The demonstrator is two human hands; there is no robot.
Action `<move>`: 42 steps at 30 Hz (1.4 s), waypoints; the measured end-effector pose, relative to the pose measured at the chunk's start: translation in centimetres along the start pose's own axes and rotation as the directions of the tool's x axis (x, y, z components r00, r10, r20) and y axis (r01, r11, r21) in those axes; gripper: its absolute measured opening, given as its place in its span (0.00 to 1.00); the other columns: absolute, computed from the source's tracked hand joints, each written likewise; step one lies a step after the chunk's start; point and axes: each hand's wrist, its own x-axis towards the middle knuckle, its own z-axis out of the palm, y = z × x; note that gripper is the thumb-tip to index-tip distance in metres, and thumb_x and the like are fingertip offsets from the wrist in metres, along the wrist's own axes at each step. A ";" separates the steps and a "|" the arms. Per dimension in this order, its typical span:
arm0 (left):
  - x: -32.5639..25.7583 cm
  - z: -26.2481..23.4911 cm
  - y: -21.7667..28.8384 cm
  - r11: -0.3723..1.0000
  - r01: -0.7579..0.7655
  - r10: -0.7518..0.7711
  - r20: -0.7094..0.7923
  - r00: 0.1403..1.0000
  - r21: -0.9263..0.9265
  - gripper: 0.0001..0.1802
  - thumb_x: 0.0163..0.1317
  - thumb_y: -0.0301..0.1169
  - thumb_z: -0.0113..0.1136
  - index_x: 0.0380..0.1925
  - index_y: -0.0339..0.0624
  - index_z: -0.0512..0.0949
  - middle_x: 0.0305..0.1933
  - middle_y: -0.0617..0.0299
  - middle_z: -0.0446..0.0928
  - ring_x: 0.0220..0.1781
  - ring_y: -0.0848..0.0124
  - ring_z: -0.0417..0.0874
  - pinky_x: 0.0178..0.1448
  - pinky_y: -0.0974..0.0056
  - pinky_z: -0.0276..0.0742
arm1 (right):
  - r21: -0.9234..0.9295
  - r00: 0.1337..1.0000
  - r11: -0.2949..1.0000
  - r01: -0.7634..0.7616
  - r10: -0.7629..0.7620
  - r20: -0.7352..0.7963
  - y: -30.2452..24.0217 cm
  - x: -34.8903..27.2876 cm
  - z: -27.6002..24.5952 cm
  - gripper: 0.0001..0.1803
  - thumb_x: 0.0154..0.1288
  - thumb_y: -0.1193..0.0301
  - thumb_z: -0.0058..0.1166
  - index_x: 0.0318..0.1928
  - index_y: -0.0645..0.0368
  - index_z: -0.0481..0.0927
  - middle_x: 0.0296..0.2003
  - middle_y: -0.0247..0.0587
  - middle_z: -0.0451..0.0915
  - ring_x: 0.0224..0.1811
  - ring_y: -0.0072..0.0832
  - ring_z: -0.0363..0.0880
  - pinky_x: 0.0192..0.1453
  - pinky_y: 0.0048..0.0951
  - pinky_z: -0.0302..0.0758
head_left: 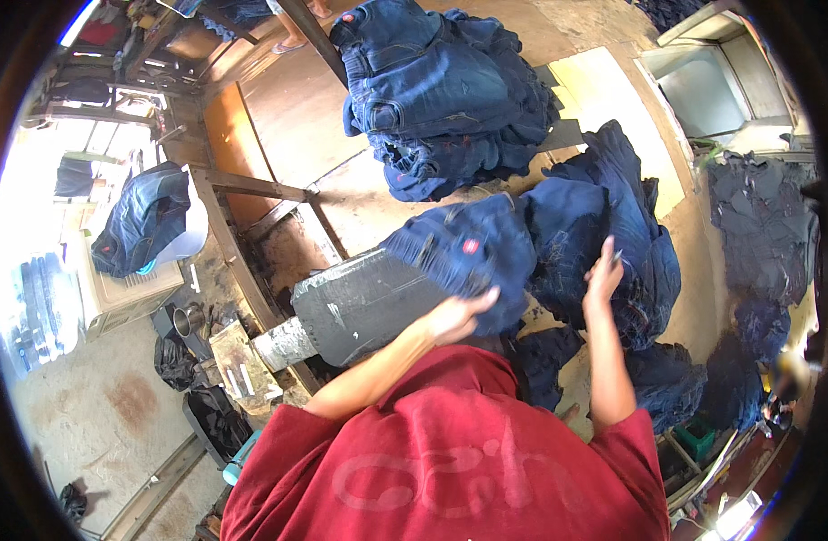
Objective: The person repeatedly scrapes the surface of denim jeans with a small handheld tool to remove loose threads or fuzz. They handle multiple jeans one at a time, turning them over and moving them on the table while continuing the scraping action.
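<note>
My left hand [459, 317] is closed on the near edge of a pair of dark blue jeans [499, 236] with a gathered waistband and a small red label. The jeans lie over the right end of a long black padded board [369, 298], and their legs run on to the right. My right hand [603, 275] is over the darker blue denim on the right, index finger stretched out and the other fingers curled. A small pale tip shows at its fingers, too small to name.
A tall stack of folded jeans [441, 90] stands beyond the board. More denim [662, 383] is heaped at the near right, with dark cloth pieces [763, 221] farther right. At left, jeans [148, 221] hang over a white tub beside a wooden frame [251, 185].
</note>
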 end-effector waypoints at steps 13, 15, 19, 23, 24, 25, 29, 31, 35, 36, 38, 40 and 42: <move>-3.2 -4.0 10.3 0.670 -0.479 0.421 -0.242 0.874 -0.567 0.29 0.86 0.51 0.48 0.72 0.42 0.77 0.76 0.53 0.79 0.78 0.54 0.78 0.86 0.42 0.66 | -0.147 0.301 0.302 0.942 -0.566 0.768 -2.0 -19.8 7.6 0.09 0.62 0.72 0.64 0.37 0.59 0.77 0.28 0.50 0.85 0.30 0.51 0.88 0.36 0.49 0.85; -6.5 -7.8 11.3 0.683 -0.464 0.300 -0.363 0.882 -0.564 0.28 0.86 0.50 0.48 0.71 0.41 0.79 0.74 0.53 0.81 0.76 0.54 0.80 0.85 0.42 0.68 | -0.126 0.240 0.350 0.928 -0.306 0.921 -2.0 -24.5 8.4 0.08 0.66 0.67 0.61 0.39 0.58 0.80 0.30 0.51 0.87 0.30 0.51 0.89 0.34 0.52 0.86; -13.8 -13.4 13.0 0.779 -0.487 0.314 -0.427 0.848 -0.395 0.31 0.84 0.54 0.54 0.68 0.40 0.81 0.72 0.49 0.83 0.73 0.52 0.83 0.82 0.40 0.72 | -0.031 0.076 0.573 0.819 -0.054 0.996 -2.0 -33.1 12.3 0.11 0.66 0.66 0.63 0.40 0.61 0.84 0.32 0.59 0.89 0.36 0.56 0.92 0.42 0.57 0.87; -18.3 -14.8 6.9 0.793 -0.552 0.391 -0.480 0.785 -0.257 0.40 0.79 0.62 0.57 0.75 0.40 0.72 0.73 0.50 0.80 0.72 0.52 0.83 0.79 0.40 0.76 | 0.078 -0.043 0.726 0.683 -0.066 0.997 -3.1 -38.1 14.7 0.08 0.61 0.70 0.65 0.35 0.61 0.82 0.26 0.56 0.86 0.33 0.57 0.89 0.39 0.55 0.82; -18.9 -15.0 4.8 0.818 -0.453 0.282 -0.439 0.853 -0.355 0.41 0.80 0.61 0.58 0.77 0.40 0.68 0.73 0.51 0.80 0.71 0.54 0.84 0.79 0.40 0.77 | 0.082 -0.043 0.705 0.705 -0.072 0.996 -3.6 -38.2 14.6 0.13 0.66 0.66 0.68 0.33 0.61 0.79 0.26 0.52 0.85 0.29 0.51 0.87 0.37 0.51 0.79; -19.4 -15.3 3.0 0.942 -0.322 0.200 -0.617 0.761 -0.092 0.41 0.78 0.53 0.66 0.80 0.43 0.64 0.71 0.55 0.81 0.69 0.55 0.84 0.78 0.41 0.77 | 0.117 -0.069 0.772 0.625 -0.095 0.993 -4.3 -38.1 14.2 0.15 0.68 0.64 0.69 0.33 0.62 0.78 0.26 0.50 0.84 0.28 0.48 0.85 0.36 0.50 0.78; -23.7 -18.0 1.8 0.762 0.236 -0.042 -0.318 0.947 0.603 0.39 0.68 0.43 0.79 0.74 0.42 0.76 0.70 0.58 0.83 0.66 0.61 0.84 0.77 0.53 0.75 | 0.032 -0.162 0.870 0.492 0.055 0.985 -7.4 -34.8 10.9 0.24 0.76 0.52 0.69 0.41 0.61 0.76 0.25 0.38 0.76 0.27 0.31 0.74 0.34 0.42 0.73; -27.8 -18.8 2.8 0.608 0.398 -0.033 -0.479 0.877 0.687 0.34 0.68 0.42 0.80 0.69 0.39 0.81 0.66 0.57 0.86 0.67 0.64 0.83 0.77 0.57 0.73 | -0.033 -0.042 0.871 0.491 0.061 0.997 -8.7 -32.8 9.4 0.22 0.80 0.52 0.63 0.44 0.60 0.76 0.31 0.48 0.84 0.31 0.41 0.85 0.38 0.45 0.78; -34.5 -19.7 7.9 0.483 0.693 -0.054 -0.772 0.633 0.535 0.41 0.61 0.52 0.83 0.67 0.37 0.82 0.61 0.48 0.88 0.62 0.58 0.87 0.71 0.53 0.79 | -0.125 0.243 0.841 0.527 -0.008 0.970 -9.3 -29.9 9.1 0.11 0.89 0.64 0.48 0.56 0.58 0.74 0.39 0.52 0.87 0.38 0.47 0.89 0.43 0.45 0.81; -34.8 -19.3 9.4 0.476 0.559 0.182 -0.698 0.693 0.679 0.41 0.59 0.51 0.84 0.64 0.35 0.84 0.58 0.45 0.89 0.60 0.56 0.89 0.67 0.51 0.81 | -0.112 0.278 0.827 0.551 -0.056 0.959 -9.2 -29.5 9.0 0.09 0.88 0.66 0.50 0.57 0.58 0.74 0.39 0.53 0.88 0.38 0.49 0.89 0.43 0.46 0.82; -34.0 -17.6 12.9 0.323 0.610 0.595 -0.657 0.464 0.723 0.46 0.57 0.48 0.86 0.68 0.32 0.77 0.62 0.41 0.86 0.64 0.51 0.88 0.66 0.51 0.84 | -0.127 0.394 0.787 0.603 -0.156 0.906 -8.8 -29.0 9.3 0.07 0.86 0.70 0.53 0.56 0.58 0.76 0.39 0.54 0.88 0.38 0.52 0.90 0.42 0.48 0.82; -28.5 -15.9 16.8 0.094 0.446 0.902 -0.266 0.340 0.890 0.44 0.65 0.40 0.81 0.75 0.34 0.70 0.66 0.40 0.83 0.65 0.52 0.88 0.67 0.52 0.84 | -0.235 0.480 0.732 0.640 -0.141 0.866 -8.2 -29.1 9.8 0.06 0.83 0.72 0.57 0.53 0.60 0.78 0.38 0.57 0.88 0.38 0.55 0.90 0.41 0.50 0.83; -20.6 -13.9 18.5 0.038 0.158 0.861 -0.112 0.496 0.987 0.40 0.68 0.40 0.78 0.75 0.36 0.72 0.65 0.41 0.83 0.66 0.52 0.87 0.70 0.53 0.83 | -0.119 0.385 0.686 0.718 -0.249 0.889 -7.5 -29.5 10.6 0.07 0.82 0.73 0.58 0.54 0.60 0.78 0.38 0.56 0.89 0.37 0.54 0.90 0.40 0.50 0.83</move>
